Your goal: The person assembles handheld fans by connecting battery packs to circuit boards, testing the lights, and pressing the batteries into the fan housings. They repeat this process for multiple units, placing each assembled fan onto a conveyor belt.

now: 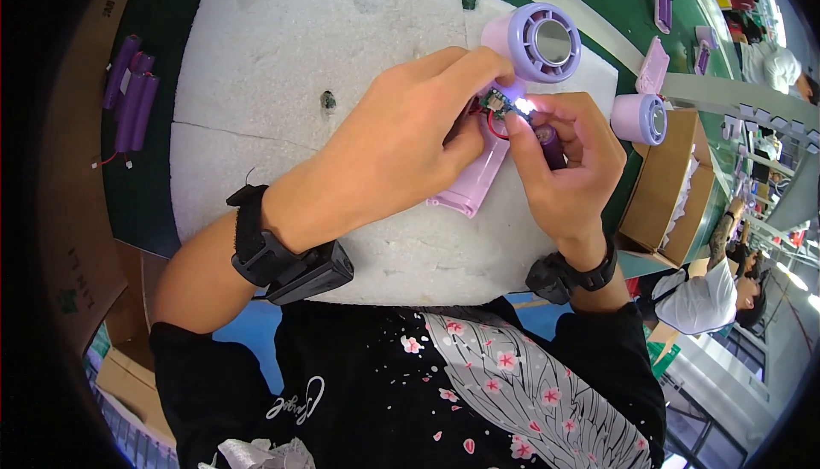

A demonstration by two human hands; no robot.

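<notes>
A lilac handheld fan [530, 44] lies on a white foam board [282, 67], its round head at the far end and its open handle shell [471, 185] toward me. My left hand [418, 123] is closed about the fan's neck, index finger by the head and thumb beside the handle. A small green circuit board [494, 102] with a red wire [496, 127] sits between my hands, a bright white light glowing at its right end. My right hand [576, 161] pinches the board's right end between thumb and index finger. Under those fingers rests a purple battery cell [549, 146], partly hidden.
Several purple battery cells [132, 106] with wires lie on the green table at left. At right are another lilac fan head [638, 119], a lilac shell [654, 66] and an open cardboard box [670, 187]. More fan parts [664, 3] lie farther off. Other people [696, 298] are at right.
</notes>
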